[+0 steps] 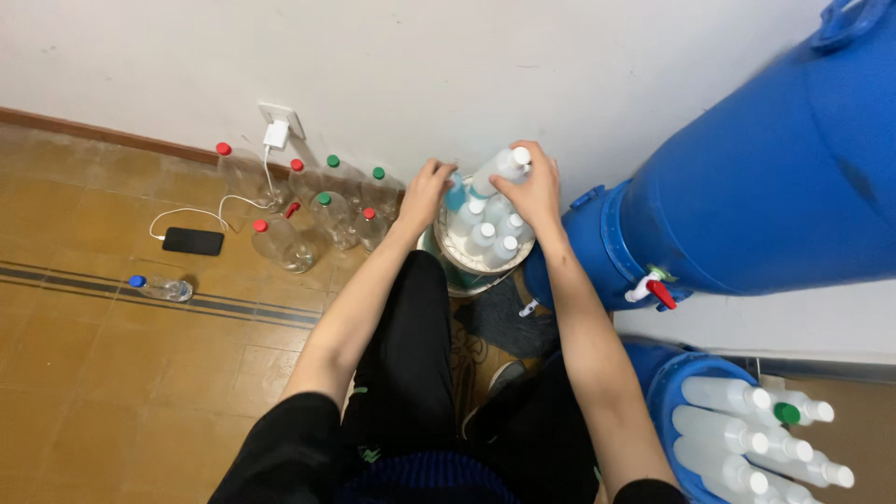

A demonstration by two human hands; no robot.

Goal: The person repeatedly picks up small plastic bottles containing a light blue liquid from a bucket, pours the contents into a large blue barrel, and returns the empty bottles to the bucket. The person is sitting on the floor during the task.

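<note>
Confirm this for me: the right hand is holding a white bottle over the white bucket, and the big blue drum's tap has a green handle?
Not quite. The head view shows the blue drum tap has a red handle, not green. The right hand does hold a white bottle over the white bucket.

Blue drum (765,168) at three o'clock with red-handled tap (658,291); white bucket (459,254) of white-capped bottles (481,233); red- and green-capped clear bottles (308,210) at ten o'clock; ochre floor (112,355).

The wall (420,65) is white and plain. A brown strip (103,133) runs along its bottom. The floor (103,373) has yellow-brown tiles with a dark stripe (233,306) across them. A white wall socket (283,119) sits low on the wall.
</note>
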